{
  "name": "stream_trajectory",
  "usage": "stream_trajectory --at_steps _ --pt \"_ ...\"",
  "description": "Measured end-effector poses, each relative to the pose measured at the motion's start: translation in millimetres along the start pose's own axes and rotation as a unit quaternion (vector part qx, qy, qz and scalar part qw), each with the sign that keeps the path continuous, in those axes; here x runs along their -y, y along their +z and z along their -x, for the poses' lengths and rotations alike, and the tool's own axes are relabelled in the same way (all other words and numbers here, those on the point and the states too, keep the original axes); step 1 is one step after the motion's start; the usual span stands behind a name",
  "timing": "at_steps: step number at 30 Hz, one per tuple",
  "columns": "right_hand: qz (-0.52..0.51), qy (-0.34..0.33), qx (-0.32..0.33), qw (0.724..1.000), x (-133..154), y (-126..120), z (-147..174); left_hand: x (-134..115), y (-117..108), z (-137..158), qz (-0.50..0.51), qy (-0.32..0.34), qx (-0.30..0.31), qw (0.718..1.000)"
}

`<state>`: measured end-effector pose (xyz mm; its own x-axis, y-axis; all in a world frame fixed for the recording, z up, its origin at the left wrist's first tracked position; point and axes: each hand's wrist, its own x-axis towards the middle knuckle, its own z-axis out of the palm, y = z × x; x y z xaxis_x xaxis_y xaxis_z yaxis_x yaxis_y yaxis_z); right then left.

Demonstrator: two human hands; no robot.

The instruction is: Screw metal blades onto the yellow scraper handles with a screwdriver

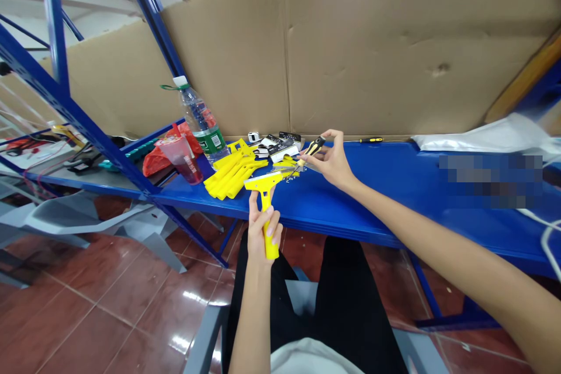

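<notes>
**Blue table (pixel 381 187) against a cardboard wall (pixel 394 47), both hands near its front edge**

The left hand (pixel 265 223) is curled round the handle of a yellow scraper (pixel 266 190), held upright in front of the table's near edge, its lower end above the lap. The right hand (pixel 332 159) reaches over the tabletop, thumb and fingertips pinching a black-and-yellow screwdriver (pixel 314 146). Its shaft slants down toward the right end of the scraper's head; whether the tip touches cannot be told.

Just left of the scraper, a heap of yellow handles (pixel 232 175) crowds the near edge, with a bottle (pixel 205 131) and a red cup (pixel 187 165) beyond. Small black-and-white packs (pixel 283 149) lie behind the hands. Room to move opens rightward: blue surface runs from the right forearm to a white bag (pixel 468 133), with a second screwdriver (pixel 371 140) along the back edge.
</notes>
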<state>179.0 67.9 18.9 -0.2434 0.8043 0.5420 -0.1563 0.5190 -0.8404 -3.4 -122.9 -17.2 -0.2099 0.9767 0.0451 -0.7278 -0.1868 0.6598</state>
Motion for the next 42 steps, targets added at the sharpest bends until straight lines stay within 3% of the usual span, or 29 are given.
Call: stream_trajectory --at_steps 10,19,25,33,38,42 --pt "-0.007 -0.006 -0.020 1.000 1 0 0 0 -3 0 0.027 -0.003 0.027 0.999" --pt "0.001 -0.051 -0.068 0.996 9 -12 -8 -4 5 0 0.043 -0.029 -0.002 0.999" --pt "0.003 -0.075 -0.101 0.992 15 -19 -13 4 30 -4 0.067 -0.069 -0.051 0.994" --pt "0.010 -0.100 -0.135 0.986 19 -31 -18 14 77 -33 0.077 -0.092 -0.044 0.992" --pt "0.001 -0.130 -0.147 0.981 14 -40 -23 24 84 -56 0.114 -0.139 -0.041 0.983" --pt "-0.001 -0.143 -0.143 0.979 7 -43 -26 32 82 -59 0.118 -0.117 -0.030 0.986"
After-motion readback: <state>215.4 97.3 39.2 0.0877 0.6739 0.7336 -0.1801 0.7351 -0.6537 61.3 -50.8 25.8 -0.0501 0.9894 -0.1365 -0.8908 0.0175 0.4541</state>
